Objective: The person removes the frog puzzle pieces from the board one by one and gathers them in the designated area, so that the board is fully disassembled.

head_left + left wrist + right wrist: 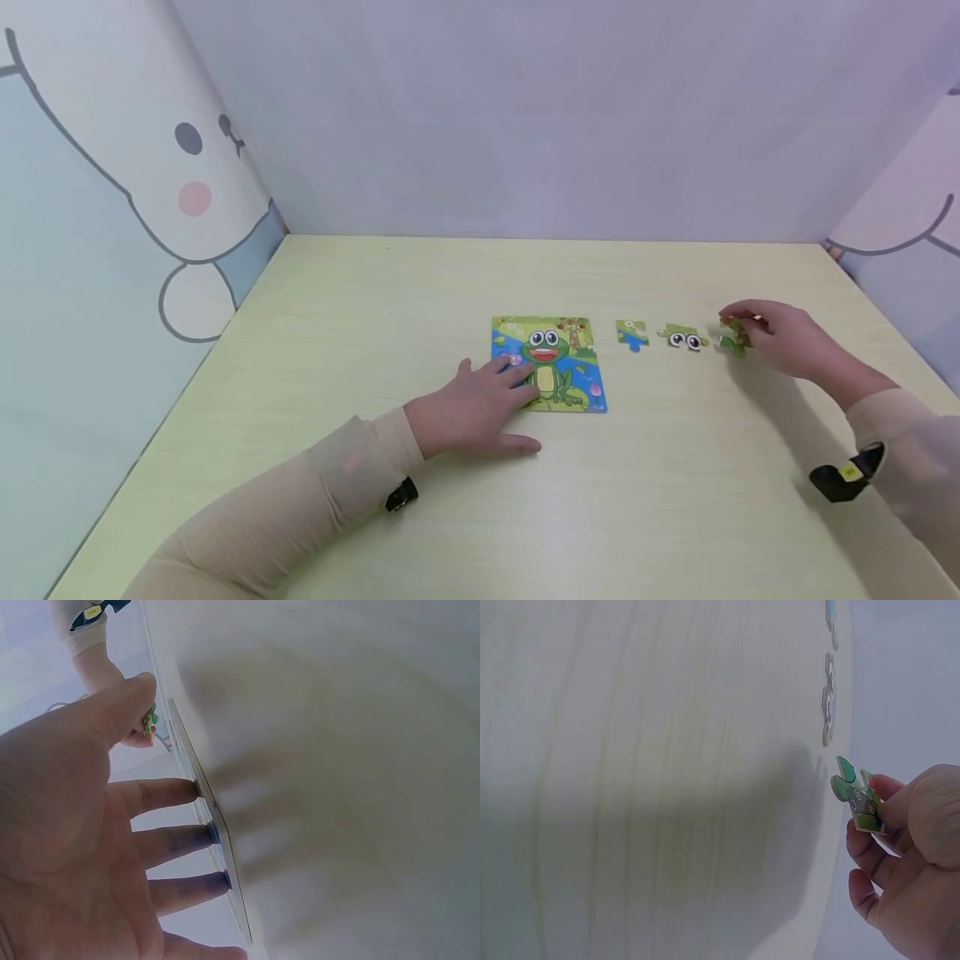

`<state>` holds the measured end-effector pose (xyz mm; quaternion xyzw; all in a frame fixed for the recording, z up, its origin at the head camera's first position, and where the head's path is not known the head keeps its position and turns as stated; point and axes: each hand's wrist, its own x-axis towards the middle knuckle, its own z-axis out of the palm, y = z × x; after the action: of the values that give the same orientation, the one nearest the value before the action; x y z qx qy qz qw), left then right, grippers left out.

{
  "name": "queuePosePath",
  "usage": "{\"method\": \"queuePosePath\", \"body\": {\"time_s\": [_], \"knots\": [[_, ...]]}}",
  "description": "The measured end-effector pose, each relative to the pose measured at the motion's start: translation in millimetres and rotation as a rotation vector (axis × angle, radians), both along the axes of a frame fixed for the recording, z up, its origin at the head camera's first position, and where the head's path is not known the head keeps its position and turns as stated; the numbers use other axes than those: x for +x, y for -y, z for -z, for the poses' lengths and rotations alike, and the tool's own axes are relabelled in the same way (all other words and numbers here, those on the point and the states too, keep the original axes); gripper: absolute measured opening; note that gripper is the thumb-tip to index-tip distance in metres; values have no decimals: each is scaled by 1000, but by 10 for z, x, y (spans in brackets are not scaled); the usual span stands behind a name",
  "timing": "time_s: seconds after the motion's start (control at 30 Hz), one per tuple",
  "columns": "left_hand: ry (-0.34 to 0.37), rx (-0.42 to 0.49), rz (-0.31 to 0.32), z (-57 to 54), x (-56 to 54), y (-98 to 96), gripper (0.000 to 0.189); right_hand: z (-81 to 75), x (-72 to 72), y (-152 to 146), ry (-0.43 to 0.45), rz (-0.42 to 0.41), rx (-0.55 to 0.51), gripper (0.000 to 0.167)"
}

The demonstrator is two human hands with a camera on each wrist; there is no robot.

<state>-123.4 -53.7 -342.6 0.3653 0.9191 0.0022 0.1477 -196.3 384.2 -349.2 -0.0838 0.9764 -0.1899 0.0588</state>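
Note:
A square frog picture board (579, 367) lies flat on the table, bright blue and green. The left hand (480, 408) rests its outstretched fingers on the board's left side, thumb spread away. In the left wrist view those fingertips (217, 832) touch the board's face close to its edge. At the right, the right hand (783, 337) pinches a green jigsaw piece (859, 799) between thumb and fingers, tilted and raised over the table. Just left of it lies a piece with two cartoon eyes (684, 338). Farther left is a blue and green piece (632, 334), beside the board.
The pale wooden table (360, 317) ends at a plain light back wall (525, 125). Side panels with cartoon drawings (97, 250) stand at left and right. A black strap device (847, 473) sits on the right sleeve, another (402, 495) at the left wrist.

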Motion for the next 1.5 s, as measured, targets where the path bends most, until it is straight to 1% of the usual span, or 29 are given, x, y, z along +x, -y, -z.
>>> {"method": "queuePosePath", "body": {"time_s": [0.2,0.3,0.53,0.7,0.83,0.97,1.23,1.37,1.5], "knots": [[2,-4,2,-4,3,-2,74,59,-18,-109,71,21,18,36],[-1,-7,5,-9,1,0,74,77,-26,-121,72,17,25,37],[-22,-21,16,-16,-5,15,75,99,-22,-121,4,3,4,40],[-25,-20,14,-16,-6,30,76,62,-13,-12,-52,-7,-14,38],[-28,-7,18,-12,-2,47,76,-3,-11,170,-69,-26,-24,37],[-33,17,24,-5,27,94,77,-64,-19,418,-56,-54,-48,37],[-21,80,-8,-2,180,288,77,-123,-60,1054,-10,-184,-100,37],[-25,91,-7,5,249,349,76,-129,-56,1356,12,-232,-117,39],[-35,93,-4,12,297,384,76,-109,-51,1605,15,-271,-128,38]]}}
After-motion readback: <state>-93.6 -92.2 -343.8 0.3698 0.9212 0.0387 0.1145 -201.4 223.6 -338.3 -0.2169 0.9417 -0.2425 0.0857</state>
